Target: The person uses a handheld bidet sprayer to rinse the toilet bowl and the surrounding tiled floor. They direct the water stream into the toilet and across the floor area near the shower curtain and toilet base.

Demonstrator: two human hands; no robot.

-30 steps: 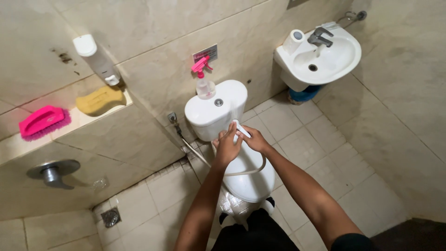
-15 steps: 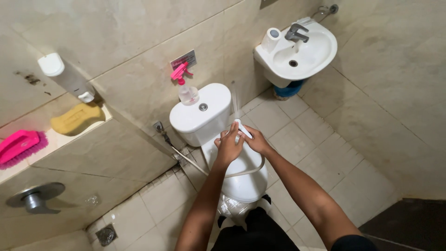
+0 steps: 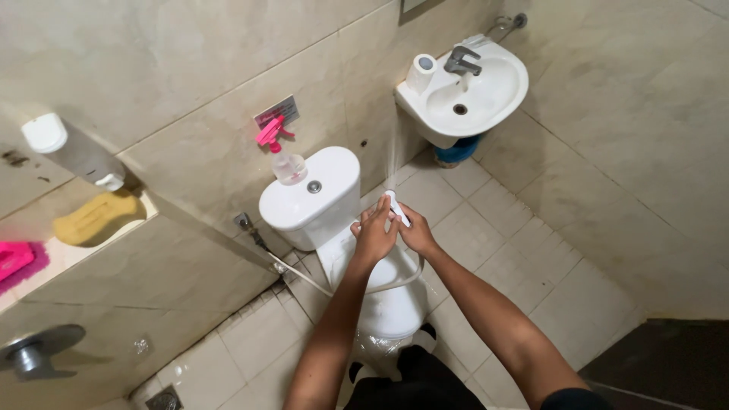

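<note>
Where the wall ledge runs at the far left: a pink brush (image 3: 14, 258) and a yellow sponge (image 3: 97, 218) are seen lying on it, with a white-capped bottle (image 3: 72, 152) fixed to the wall above.
Cistern: a pink-triggered spray bottle (image 3: 285, 156) is stood on the white toilet tank (image 3: 311, 199), near its back edge.
Hose: a thin hose (image 3: 292, 269) is led from the wall fitting toward the toilet bowl (image 3: 387, 304).
Left hand (image 3: 373, 237): it is held over the bowl, fingers bent and laid against the white bidet sprayer (image 3: 396, 207).
Sprayer: it is gripped between both hands above the bowl, its head pointed up, and a fine spray is thrown toward the wall.
Right hand (image 3: 416, 235): its fingers are closed around the sprayer from the right.
Basin: a white sink (image 3: 486, 95) is mounted at the upper right, with a paper roll (image 3: 420, 74) on its rim beside the tap (image 3: 461, 61).
</note>
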